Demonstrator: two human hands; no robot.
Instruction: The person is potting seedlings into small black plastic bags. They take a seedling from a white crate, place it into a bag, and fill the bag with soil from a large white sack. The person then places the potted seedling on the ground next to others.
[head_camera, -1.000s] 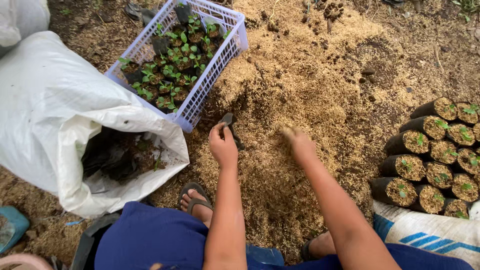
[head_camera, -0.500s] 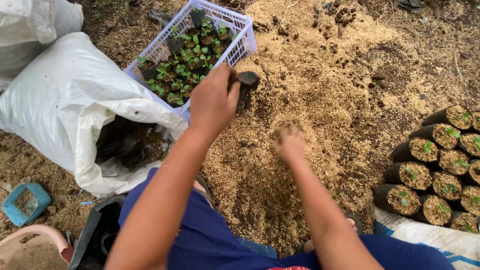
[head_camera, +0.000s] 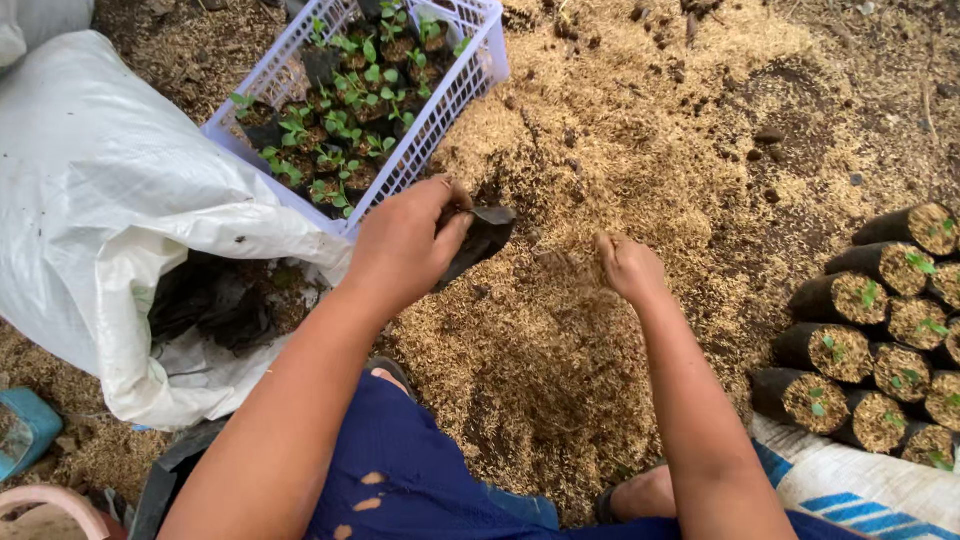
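- Left hand (head_camera: 405, 245), frame centre-left: fingers curled shut around a small black plastic nursery bag (head_camera: 478, 240). The bag sticks out to the right of the fingers, long axis running lower left to upper right, mouth end toward the right.
- Right hand (head_camera: 628, 268), just right of centre: fingers bunched and pointing down-left into the loose tan husk-and-soil heap (head_camera: 620, 150). Can't tell whether it has hold of any; some grains blur at the fingertips.
- Key relation: the bag's open end lies left of the right hand, near but not touching, with a short gap of heap between. Right hand is the nearer one to the heap surface; left hand holds the bag above it.
- Edges: lilac plastic lattice crate of green seedlings (head_camera: 470, 70) is just above and left of the left hand, its corner close to the knuckles. White woven sack (head_camera: 110, 210) with dark contents fills the left.
- Stack of filled black bags lying on their sides (head_camera: 870, 340) sits at the right edge, well apart from both hands.
- Open room: upper centre and lower centre of the heap.
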